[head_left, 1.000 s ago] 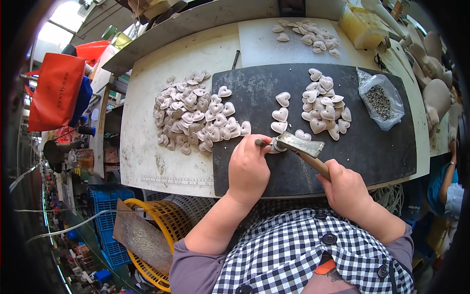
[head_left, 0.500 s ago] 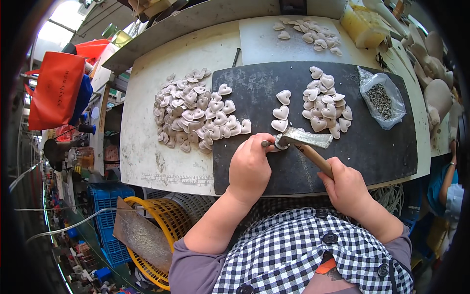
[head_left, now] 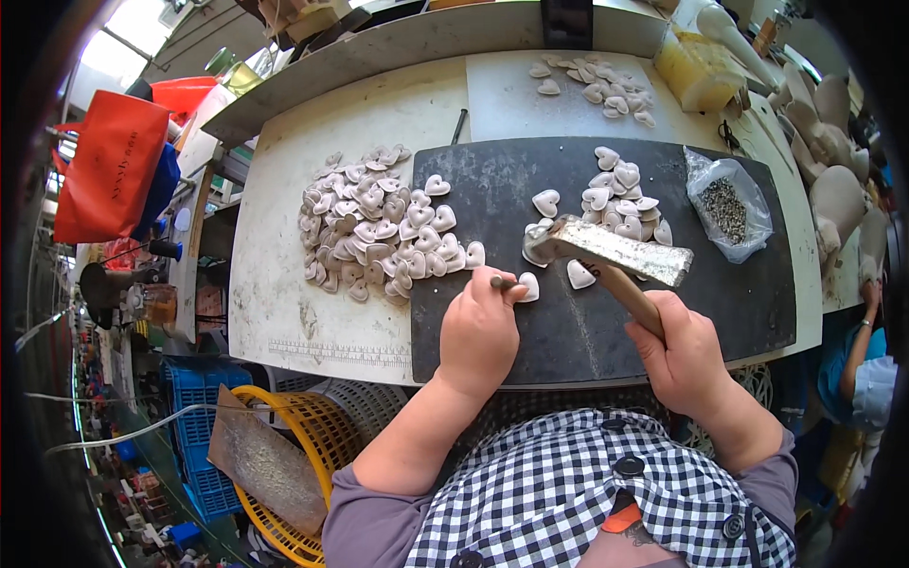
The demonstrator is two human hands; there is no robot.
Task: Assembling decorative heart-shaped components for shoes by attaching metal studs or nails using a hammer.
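So the left hand [head_left: 480, 327] is pinching a small dark punch or nail-like tool [head_left: 503, 281] upright against a pale heart-shaped piece [head_left: 527, 287] lying on the dark mat [head_left: 473, 204] right at its fingertips. The right hand [head_left: 684, 358] is gripping a wooden-handled hammer [head_left: 606, 248], whose head is hanging raised just above and to the right of that heart. Progress-wise I'd say it's somewhere in the middle: a big heap of hearts [head_left: 374, 222] is sitting just beyond the left hand, spilling off the mat onto the pale bench, and a smaller pile [head_left: 620, 194] is lying beyond the hammer head. Can't tell from here which pile is the finished one. A clear bag of tiny metal bits [head_left: 724, 204] is resting further out past the right hand, and a few more hearts [head_left: 597, 85] are lying way at the back
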